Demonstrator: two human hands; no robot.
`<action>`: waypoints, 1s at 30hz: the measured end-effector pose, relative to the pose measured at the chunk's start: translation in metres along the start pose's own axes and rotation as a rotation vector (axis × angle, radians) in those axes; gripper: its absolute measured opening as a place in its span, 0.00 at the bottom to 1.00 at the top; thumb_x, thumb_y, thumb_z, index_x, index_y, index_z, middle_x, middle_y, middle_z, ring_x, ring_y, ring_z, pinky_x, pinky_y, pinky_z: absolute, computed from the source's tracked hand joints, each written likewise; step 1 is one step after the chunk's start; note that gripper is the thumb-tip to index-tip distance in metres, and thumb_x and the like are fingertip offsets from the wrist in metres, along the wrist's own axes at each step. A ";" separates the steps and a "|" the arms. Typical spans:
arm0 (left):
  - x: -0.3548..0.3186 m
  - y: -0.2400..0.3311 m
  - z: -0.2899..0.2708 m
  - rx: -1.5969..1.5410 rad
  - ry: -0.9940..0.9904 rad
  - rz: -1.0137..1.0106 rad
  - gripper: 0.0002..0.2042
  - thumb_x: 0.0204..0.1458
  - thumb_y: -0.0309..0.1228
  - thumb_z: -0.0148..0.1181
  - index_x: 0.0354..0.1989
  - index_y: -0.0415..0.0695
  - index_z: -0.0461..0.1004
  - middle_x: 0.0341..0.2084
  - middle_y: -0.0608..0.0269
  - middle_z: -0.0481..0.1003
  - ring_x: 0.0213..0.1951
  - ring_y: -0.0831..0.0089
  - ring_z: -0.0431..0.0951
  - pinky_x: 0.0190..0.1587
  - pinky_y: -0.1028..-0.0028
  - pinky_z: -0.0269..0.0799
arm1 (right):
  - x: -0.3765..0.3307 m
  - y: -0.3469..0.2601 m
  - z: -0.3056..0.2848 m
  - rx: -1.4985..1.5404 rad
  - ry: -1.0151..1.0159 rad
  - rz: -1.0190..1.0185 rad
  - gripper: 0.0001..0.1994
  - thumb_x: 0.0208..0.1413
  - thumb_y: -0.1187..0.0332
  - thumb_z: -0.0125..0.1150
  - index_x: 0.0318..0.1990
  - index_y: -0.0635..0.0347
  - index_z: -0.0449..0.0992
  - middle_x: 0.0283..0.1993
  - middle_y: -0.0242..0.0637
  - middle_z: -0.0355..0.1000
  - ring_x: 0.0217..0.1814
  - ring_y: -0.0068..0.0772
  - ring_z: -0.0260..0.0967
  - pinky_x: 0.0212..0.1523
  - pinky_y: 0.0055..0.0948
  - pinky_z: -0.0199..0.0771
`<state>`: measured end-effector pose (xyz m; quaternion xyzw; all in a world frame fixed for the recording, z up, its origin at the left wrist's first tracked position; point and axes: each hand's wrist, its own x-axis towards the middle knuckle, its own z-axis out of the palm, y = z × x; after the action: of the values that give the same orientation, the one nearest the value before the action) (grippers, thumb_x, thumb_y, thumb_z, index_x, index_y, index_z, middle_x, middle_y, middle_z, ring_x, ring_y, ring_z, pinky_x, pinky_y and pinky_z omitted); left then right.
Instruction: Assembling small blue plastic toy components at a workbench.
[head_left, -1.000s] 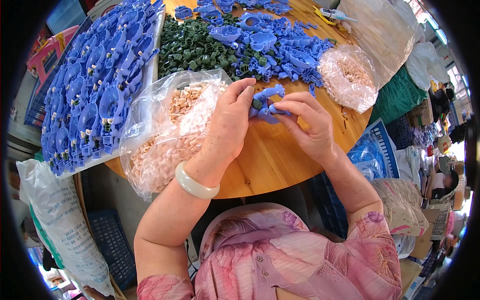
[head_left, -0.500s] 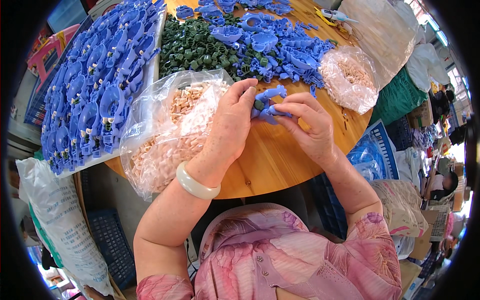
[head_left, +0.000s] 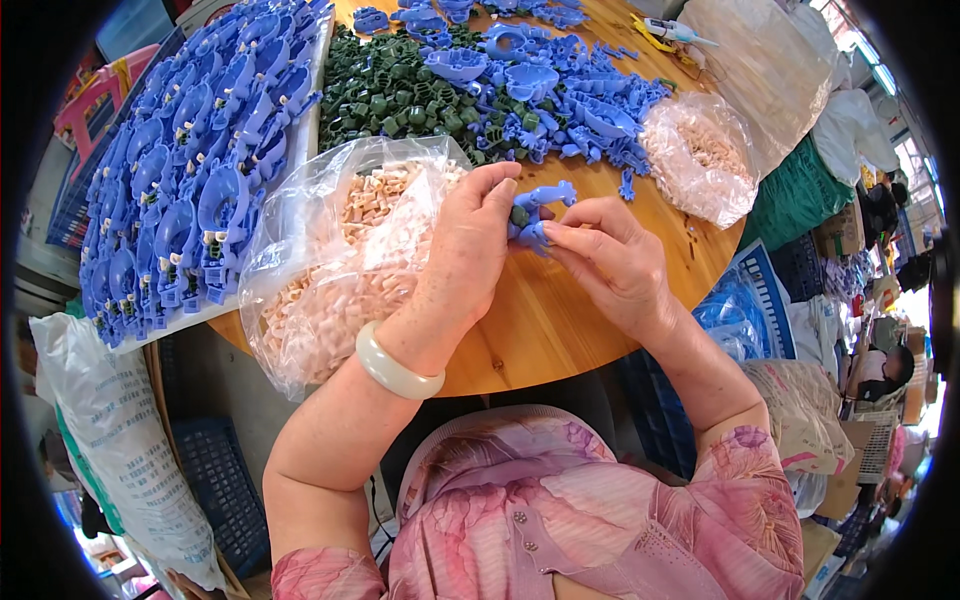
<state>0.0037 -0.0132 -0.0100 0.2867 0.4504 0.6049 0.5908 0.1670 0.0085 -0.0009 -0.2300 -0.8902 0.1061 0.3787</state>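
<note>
My left hand (head_left: 462, 250) and right hand (head_left: 610, 260) both pinch one small blue plastic part (head_left: 535, 215) above the round wooden table (head_left: 540, 330); a dark green piece sits in it. Many finished blue parts (head_left: 190, 190) lie on my left; I judge much remains, as the loose blue pile (head_left: 560, 95) and green pieces (head_left: 400, 95) are large.

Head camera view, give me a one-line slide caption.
Both hands, left hand and right hand, hold a blue plastic part over a round wooden table.

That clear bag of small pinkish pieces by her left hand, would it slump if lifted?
Probably. The clear bag looks thin and crinkled, so floppy. It bulges with loose pinkish pieces, so they would likely shift and sag. Its mouth looks open, so tilting might spill.
</note>
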 end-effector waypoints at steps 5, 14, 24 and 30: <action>0.001 -0.003 -0.002 0.163 0.012 0.054 0.11 0.60 0.30 0.44 0.48 0.43 0.68 0.28 0.67 0.71 0.27 0.82 0.72 0.26 0.82 0.71 | -0.002 0.000 0.004 -0.021 0.039 -0.021 0.14 0.42 0.79 0.63 0.38 0.55 0.76 0.35 0.35 0.69 0.32 0.35 0.72 0.29 0.27 0.73; 0.005 -0.008 -0.004 0.156 0.013 0.063 0.11 0.60 0.30 0.44 0.48 0.43 0.69 0.27 0.69 0.71 0.26 0.84 0.71 0.25 0.84 0.69 | -0.002 0.000 0.000 -0.085 -0.016 -0.084 0.16 0.40 0.80 0.63 0.40 0.56 0.75 0.35 0.36 0.69 0.31 0.36 0.71 0.27 0.29 0.72; 0.003 -0.001 -0.003 0.061 -0.001 0.007 0.11 0.60 0.31 0.44 0.49 0.43 0.68 0.29 0.67 0.72 0.27 0.82 0.73 0.26 0.81 0.73 | 0.003 0.004 -0.003 -0.023 -0.018 -0.022 0.14 0.43 0.76 0.63 0.40 0.53 0.75 0.36 0.33 0.70 0.33 0.37 0.71 0.29 0.28 0.72; 0.001 0.002 -0.001 -0.003 -0.031 0.009 0.12 0.60 0.32 0.44 0.49 0.43 0.68 0.30 0.67 0.72 0.27 0.82 0.73 0.27 0.80 0.74 | 0.008 -0.001 -0.004 0.190 0.031 0.131 0.12 0.46 0.79 0.61 0.40 0.56 0.76 0.38 0.37 0.71 0.34 0.34 0.72 0.31 0.26 0.72</action>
<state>0.0014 -0.0122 -0.0091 0.2972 0.4388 0.6038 0.5955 0.1642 0.0111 0.0069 -0.2522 -0.8533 0.2110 0.4046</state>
